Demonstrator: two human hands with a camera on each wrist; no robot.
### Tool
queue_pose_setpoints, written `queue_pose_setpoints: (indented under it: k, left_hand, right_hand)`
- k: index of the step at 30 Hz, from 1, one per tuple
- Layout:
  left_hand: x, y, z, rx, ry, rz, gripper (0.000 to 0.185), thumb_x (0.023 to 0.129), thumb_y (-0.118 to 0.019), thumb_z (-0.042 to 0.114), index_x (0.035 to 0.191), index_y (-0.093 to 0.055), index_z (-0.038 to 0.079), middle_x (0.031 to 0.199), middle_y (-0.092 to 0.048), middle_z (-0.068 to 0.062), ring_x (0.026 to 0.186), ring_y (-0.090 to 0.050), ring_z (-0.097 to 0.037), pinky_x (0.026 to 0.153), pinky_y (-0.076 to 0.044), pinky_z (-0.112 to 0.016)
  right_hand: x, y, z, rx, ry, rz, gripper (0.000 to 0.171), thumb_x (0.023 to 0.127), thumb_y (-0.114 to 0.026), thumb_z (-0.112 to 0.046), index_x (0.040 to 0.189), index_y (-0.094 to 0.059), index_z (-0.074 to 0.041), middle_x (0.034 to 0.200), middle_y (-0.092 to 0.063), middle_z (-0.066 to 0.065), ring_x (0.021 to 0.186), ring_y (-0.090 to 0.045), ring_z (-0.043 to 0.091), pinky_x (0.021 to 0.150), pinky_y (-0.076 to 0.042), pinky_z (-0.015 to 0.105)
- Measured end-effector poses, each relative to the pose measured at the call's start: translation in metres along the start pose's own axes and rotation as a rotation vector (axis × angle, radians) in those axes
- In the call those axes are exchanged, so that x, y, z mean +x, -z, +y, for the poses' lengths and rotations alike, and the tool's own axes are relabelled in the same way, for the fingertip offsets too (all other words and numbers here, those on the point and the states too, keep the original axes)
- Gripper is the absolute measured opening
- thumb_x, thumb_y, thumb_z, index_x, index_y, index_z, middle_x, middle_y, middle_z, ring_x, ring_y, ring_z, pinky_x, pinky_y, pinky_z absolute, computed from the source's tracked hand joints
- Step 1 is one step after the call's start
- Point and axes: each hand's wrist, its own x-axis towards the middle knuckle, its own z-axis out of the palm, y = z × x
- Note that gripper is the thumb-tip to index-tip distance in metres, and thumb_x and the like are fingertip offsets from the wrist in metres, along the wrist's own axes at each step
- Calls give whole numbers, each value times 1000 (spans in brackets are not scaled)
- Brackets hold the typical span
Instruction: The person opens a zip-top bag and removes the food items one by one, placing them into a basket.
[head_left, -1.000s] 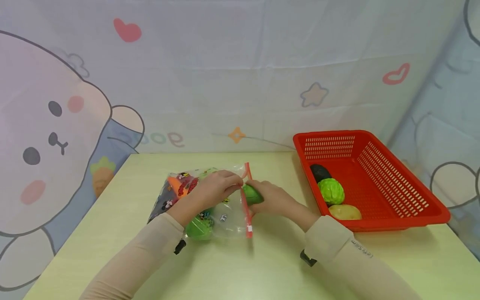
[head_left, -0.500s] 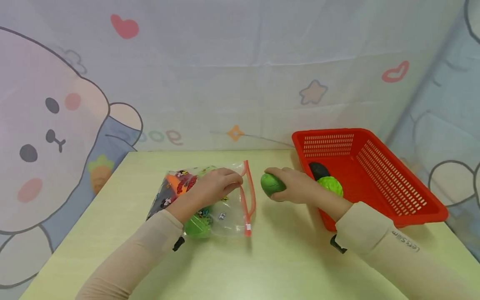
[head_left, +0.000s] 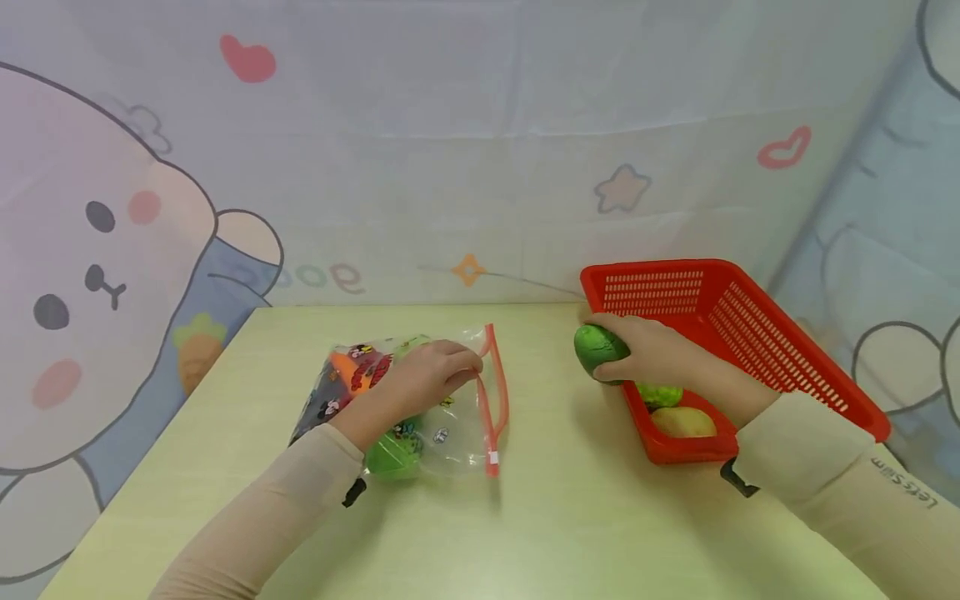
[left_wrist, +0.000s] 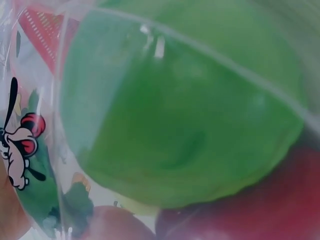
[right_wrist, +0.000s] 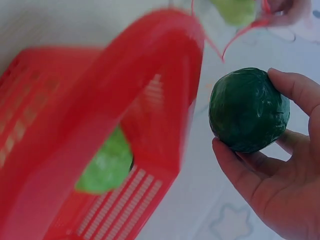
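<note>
A dark green ball (head_left: 598, 350) sits gripped in the curled fingers of the right hand (head_left: 651, 357), held above the left rim of a red basket (head_left: 795, 367); a light green vegetable (head_left: 660, 394) and a yellow one (head_left: 684, 422) lie inside; across the tabletop (head_left: 540, 517), the left hand (head_left: 429, 379) pinches the open mouth of a clear zip bag (head_left: 457, 433) holding toy produce.

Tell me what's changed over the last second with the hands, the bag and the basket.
The right hand drew the green ball out of the bag mouth and carried it right, to the basket near its left rim; its fingers keep gripping it. The left hand stayed on the bag, holding its top edge. Bag and basket did not move.
</note>
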Motion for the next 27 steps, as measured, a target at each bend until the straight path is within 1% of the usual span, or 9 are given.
queue_pose_setpoints:
  k: [5, 11, 15, 18, 21, 27]
  left_hand:
    - [-2, -3, -2, 12, 1, -1, 13, 88, -62, 18, 99, -67, 14, 100, -69, 1, 93, -65, -15, 83, -53, -29]
    - [-3, -4, -3, 12, 15, -17, 14, 88, -62, 18, 100, -67, 14, 101, -68, 1, 95, -64, -15, 84, -53, -29]
    - [-3, -2, -2, 9, 20, -20, 14, 88, -62, 18, 101, -67, 14, 102, -68, 0, 96, -64, -15, 84, -52, -29]
    - [-3, -3, -3, 11, 23, -19, 14, 88, -62, 18, 101, -67, 14, 102, -68, 1, 95, -64, -15, 84, -52, -29]
    - [-4, -3, -4, 17, 27, -19, 14, 88, -62, 18, 101, -67, 14, 102, -68, 1, 95, -64, -14, 84, -53, -29]
    - [-3, -4, -5, 7, 12, -9, 13, 88, -62, 17, 100, -67, 14, 102, -69, 0, 94, -64, -15, 84, -52, -29]
  right_hand:
    - [-12, 11, 21, 14, -38, 8, 62, 83, -66, -28, 136, -38, -12, 119, -53, 13, 103, -50, 27, 82, -49, 46]
    - [-22, 18, 58, 7, -103, 15, 64, 84, -64, -32, 136, -37, -6, 116, -55, 18, 99, -53, 30, 82, -48, 50]
    - [-28, 20, 84, -2, -151, 5, 67, 83, -65, -33, 133, -36, 1, 112, -55, 24, 94, -53, 34, 77, -48, 50]
    - [-32, 17, 102, -19, -171, -11, 66, 81, -66, -30, 129, -38, 6, 104, -56, 25, 87, -53, 33, 72, -48, 47]
    - [-34, 9, 116, -32, -180, -47, 66, 81, -67, -30, 126, -39, 9, 101, -57, 24, 86, -54, 33, 73, -48, 47]
    - [-32, -6, 129, -40, -196, -114, 71, 80, -68, -29, 126, -36, 14, 103, -56, 28, 86, -53, 35, 74, -47, 48]
